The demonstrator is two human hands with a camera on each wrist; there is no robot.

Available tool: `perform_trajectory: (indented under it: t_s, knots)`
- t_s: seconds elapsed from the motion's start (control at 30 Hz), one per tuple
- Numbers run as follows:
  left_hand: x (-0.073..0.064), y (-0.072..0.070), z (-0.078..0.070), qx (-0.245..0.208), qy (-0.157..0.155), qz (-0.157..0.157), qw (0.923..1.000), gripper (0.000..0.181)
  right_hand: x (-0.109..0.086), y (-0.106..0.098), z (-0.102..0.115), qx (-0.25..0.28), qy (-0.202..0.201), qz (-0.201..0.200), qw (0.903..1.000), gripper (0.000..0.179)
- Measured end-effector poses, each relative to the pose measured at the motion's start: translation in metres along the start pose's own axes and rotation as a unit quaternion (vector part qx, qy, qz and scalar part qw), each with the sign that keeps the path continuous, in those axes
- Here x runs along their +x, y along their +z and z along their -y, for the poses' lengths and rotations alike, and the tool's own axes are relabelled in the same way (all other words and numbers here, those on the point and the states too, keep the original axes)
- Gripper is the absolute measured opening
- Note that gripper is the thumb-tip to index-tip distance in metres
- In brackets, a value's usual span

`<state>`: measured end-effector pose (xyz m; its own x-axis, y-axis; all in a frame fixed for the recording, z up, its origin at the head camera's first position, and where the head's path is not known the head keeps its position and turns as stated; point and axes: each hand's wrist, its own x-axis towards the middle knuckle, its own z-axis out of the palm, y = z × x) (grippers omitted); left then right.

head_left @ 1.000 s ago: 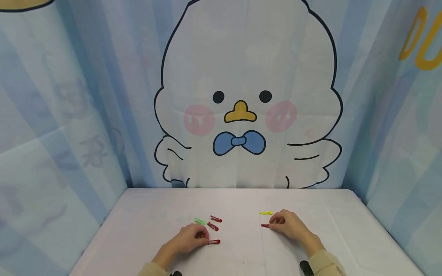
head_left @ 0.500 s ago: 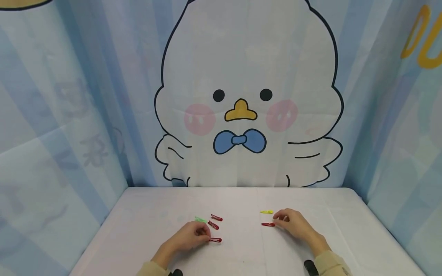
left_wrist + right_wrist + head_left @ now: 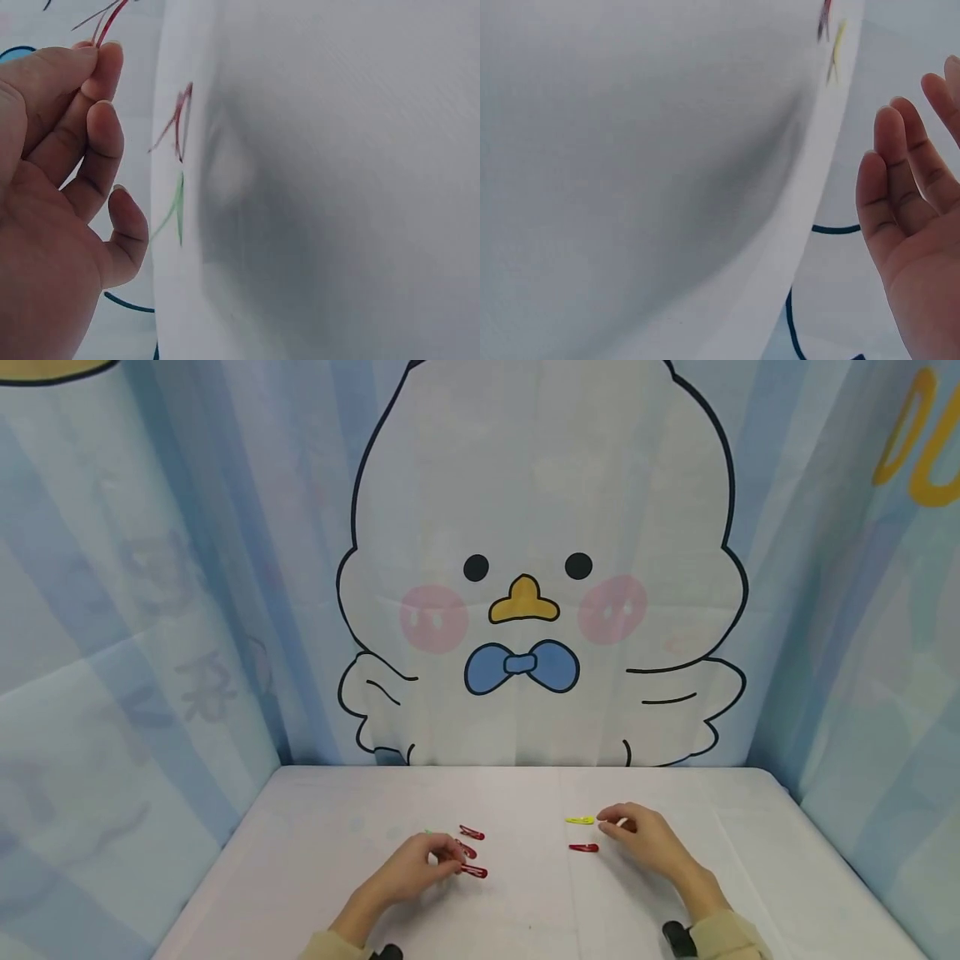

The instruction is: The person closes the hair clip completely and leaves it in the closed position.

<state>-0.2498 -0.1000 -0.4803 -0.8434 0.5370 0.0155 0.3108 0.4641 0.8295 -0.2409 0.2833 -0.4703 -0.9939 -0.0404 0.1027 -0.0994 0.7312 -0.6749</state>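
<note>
Tabletop [image 3: 525, 910]: red clip [image 3: 474, 871] in left hand [image 3: 416, 868].

staged recording booth | cartoon chick backdrop [image 3: 540, 568] | cloth-covered table [image 3: 525, 918]

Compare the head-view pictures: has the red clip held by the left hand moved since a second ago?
Yes. The red clip pinched by the left hand has gone up the table, towards the two red clips lying beyond it.

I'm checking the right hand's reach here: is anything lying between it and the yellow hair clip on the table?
Nothing visible does. The right hand hovers just right of the yellow hair clip, fingertips almost at its end, with only bare table between. The red clip lies nearer the person, off that line.
</note>
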Motion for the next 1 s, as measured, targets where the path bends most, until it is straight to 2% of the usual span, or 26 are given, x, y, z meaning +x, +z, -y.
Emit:
perform_trajectory:
  t_s: [0.43,0.73,0.87,1.0]
  knots:
    - [0.007,0.006,-0.013,-0.04,0.005,-0.047,0.9981,0.004,-0.005,-0.009,0.017,0.021,-0.033,-0.021,0.999,0.03]
    - [0.009,0.009,-0.024,-0.044,0.045,-0.067,0.9958,0.004,-0.012,-0.004,0.033,0.06,-0.089,-0.054,0.9927,0.03]
    - [0.01,0.013,-0.027,-0.068,0.054,-0.074,0.9935,0.004,-0.016,0.0,0.039,0.077,-0.098,-0.061,0.9903,0.029]
    - [0.012,0.017,-0.03,-0.099,0.046,-0.076,0.991,0.005,-0.019,0.005,0.046,0.091,-0.107,-0.061,0.9882,0.027]
